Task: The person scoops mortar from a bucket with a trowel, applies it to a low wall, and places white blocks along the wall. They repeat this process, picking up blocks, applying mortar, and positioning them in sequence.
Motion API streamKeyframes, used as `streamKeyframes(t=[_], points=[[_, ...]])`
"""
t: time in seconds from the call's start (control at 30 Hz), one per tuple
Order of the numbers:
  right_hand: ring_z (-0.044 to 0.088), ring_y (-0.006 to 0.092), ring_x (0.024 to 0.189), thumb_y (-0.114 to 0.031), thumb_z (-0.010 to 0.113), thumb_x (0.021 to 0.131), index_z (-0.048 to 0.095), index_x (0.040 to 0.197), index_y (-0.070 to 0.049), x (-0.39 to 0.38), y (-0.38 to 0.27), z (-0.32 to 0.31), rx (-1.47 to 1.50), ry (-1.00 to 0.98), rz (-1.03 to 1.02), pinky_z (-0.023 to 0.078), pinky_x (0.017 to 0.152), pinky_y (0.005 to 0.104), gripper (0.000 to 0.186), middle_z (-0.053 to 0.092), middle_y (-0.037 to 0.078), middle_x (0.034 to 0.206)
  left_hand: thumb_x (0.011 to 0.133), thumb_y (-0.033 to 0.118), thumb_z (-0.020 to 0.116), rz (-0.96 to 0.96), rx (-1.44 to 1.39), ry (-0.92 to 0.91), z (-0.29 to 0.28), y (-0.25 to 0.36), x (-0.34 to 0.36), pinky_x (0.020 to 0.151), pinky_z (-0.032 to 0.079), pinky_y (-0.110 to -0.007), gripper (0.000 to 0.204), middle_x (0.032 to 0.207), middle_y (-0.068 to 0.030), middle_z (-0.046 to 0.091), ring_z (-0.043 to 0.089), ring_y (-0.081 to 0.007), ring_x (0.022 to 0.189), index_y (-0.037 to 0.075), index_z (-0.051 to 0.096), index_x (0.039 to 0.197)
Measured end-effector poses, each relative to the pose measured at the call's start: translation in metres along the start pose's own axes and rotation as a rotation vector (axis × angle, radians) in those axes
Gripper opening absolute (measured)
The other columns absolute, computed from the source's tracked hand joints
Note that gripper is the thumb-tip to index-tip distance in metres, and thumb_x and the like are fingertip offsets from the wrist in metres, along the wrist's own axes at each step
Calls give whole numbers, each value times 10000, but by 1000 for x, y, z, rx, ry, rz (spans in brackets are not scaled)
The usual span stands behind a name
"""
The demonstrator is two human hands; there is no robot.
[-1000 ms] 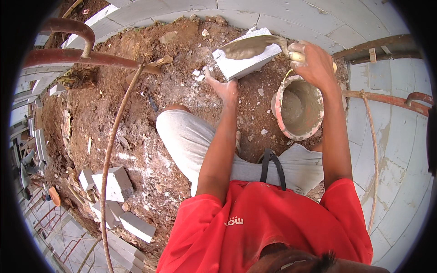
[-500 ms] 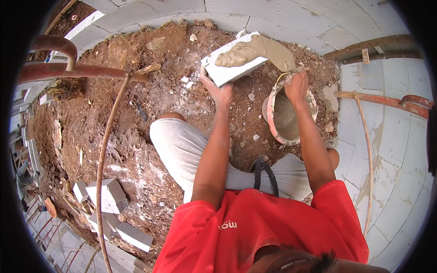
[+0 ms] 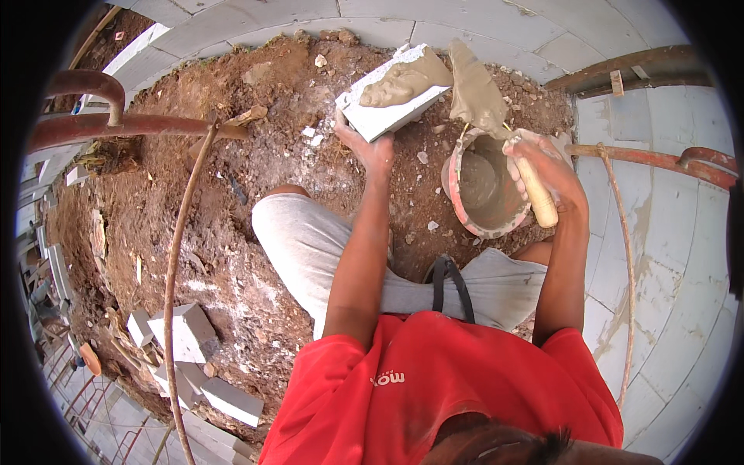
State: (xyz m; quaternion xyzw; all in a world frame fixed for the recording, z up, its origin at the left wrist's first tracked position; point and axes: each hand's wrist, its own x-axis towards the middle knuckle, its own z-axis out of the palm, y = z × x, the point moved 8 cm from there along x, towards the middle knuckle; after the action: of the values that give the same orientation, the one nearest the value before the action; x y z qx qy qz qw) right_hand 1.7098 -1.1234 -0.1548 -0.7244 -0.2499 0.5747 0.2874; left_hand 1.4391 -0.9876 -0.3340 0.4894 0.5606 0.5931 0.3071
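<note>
With my left hand (image 3: 368,151) I grip the lower left of a white block (image 3: 377,122), which is tilted and carries a spread of grey mortar (image 3: 395,85) on top. My right hand (image 3: 554,174) holds a trowel by its pale wooden handle (image 3: 536,194); its mortar-coated blade (image 3: 477,93) is raised just right of the block. Below the trowel stands a round bucket (image 3: 496,223) with a red, crusted rim and grey mortar inside, close to my right knee.
Pale block walls (image 3: 372,17) curve around behind and at the right (image 3: 666,248). Red metal tubes (image 3: 77,128) and thin wooden poles (image 3: 182,232) flank me. Loose white blocks (image 3: 182,333) lie on the rubble-strewn soil (image 3: 132,232) at lower left.
Mortar appeared on the block between the first two frames. The trowel has since moved right, off the block, and turned with its handle toward me. The block shifted slightly left in view.
</note>
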Motion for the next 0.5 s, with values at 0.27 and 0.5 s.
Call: streamKeyframes(t=[0.27, 0.5], points=[[607, 150, 535, -432, 668, 939, 648, 1220, -59, 5, -15, 81, -400, -224, -18, 488, 497, 307, 468, 624, 52, 778, 714, 359, 875, 17, -179, -17, 0, -18, -8, 1166, 287, -529, 1060, 1392, -251, 405, 388, -402, 1349, -54, 315, 1514], [699, 316, 1053, -466, 677, 905, 593, 1422, -49, 9, -16, 93, -876, -213, -274, 527, 939, 394, 669, 729, 205, 1116, 772, 477, 853, -74, -56, -61, -3, -10, -8, 1178, 300, -535, 1134, 1450, -237, 355, 356, -371, 1407, -53, 231, 1558]])
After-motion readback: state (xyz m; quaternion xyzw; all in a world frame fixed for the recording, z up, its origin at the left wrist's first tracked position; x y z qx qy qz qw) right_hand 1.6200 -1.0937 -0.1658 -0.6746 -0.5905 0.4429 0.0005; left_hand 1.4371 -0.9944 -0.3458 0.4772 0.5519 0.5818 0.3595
